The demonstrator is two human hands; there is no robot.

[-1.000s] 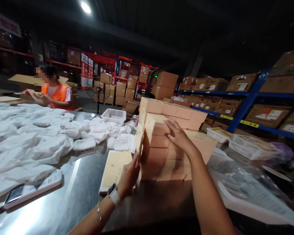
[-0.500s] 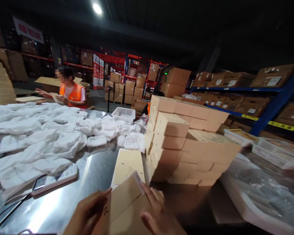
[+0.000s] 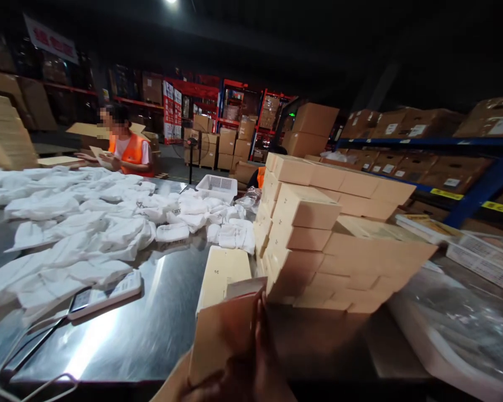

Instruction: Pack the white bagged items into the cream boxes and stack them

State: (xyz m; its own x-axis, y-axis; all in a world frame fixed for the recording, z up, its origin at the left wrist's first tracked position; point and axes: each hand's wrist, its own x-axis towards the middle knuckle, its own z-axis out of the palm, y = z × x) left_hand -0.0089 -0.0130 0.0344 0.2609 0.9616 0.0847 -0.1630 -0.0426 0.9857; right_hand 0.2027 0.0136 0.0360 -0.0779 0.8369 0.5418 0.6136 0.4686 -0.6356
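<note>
Cardboard box (image 3: pixel 224 329), tan and small, is held upright at the near edge of a steel table (image 3: pixel 151 329), gripped along its right side by the right hand (image 3: pixel 257 368); the left hand (image 3: pixel 174 385) is barely seen beneath it, its grip impossible to judge. Just beyond stands a stack of matching boxes (image 3: pixel 318 245). White garments (image 3: pixel 88 234) are heaped to the left, where a person in an orange vest (image 3: pixel 128 152) works.
</note>
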